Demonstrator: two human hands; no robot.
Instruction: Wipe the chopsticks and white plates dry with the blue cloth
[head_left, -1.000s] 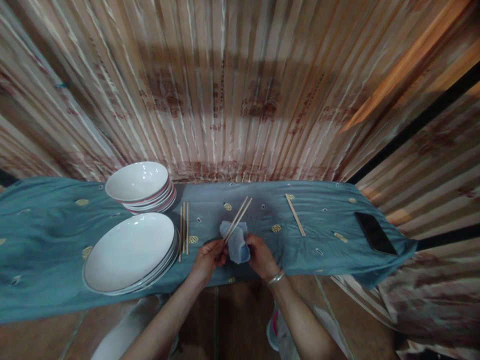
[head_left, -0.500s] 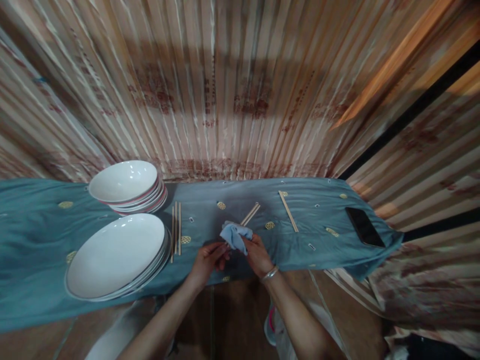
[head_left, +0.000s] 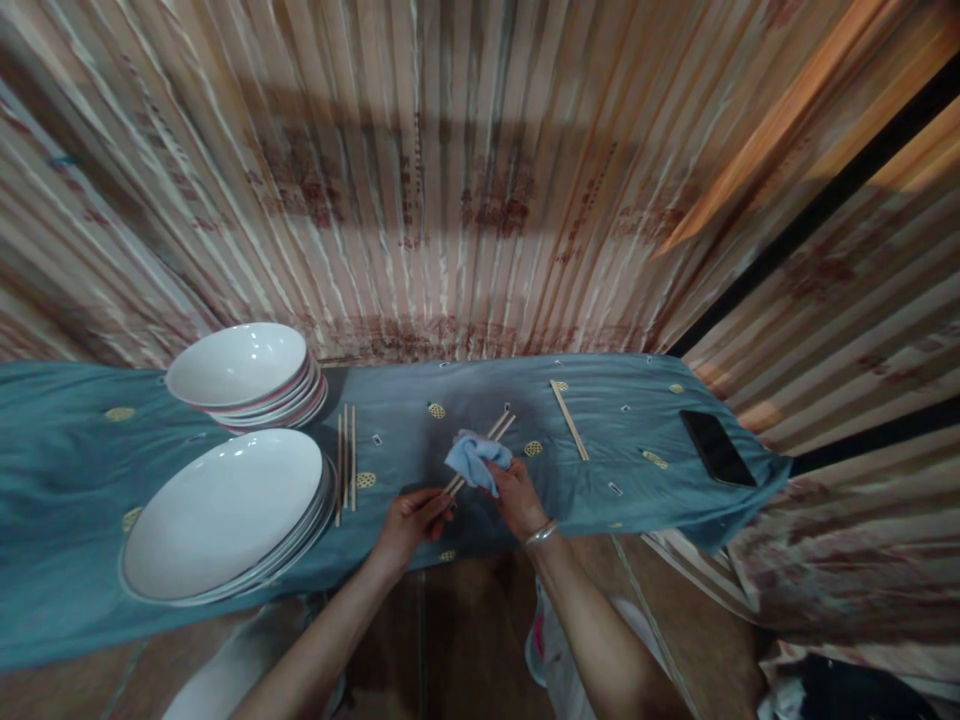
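Observation:
Between my hands a pair of wooden chopsticks (head_left: 504,424) slants up and to the right above the table. My left hand (head_left: 416,518) pinches their near ends. A light blue cloth (head_left: 477,460) is wrapped around their middle, with my right hand (head_left: 516,495) closed on it; a silver bangle circles that wrist. The far tips stick out beyond the cloth. Left of my hands several loose chopsticks (head_left: 346,460) lie side by side on the tablecloth. Another pair of chopsticks, lying close together, (head_left: 570,420) rests to the right.
A stack of white plates (head_left: 225,510) stands at the left front, with a stack of white bowls (head_left: 240,365) behind it. A black phone (head_left: 717,448) lies on the right end of the teal tablecloth (head_left: 405,430). A patterned curtain (head_left: 450,200) hangs behind the table.
The cloth has slid away from my left hand along the chopsticks, baring a stretch near their lower ends. My right hand moved with it. The view has shifted slightly.

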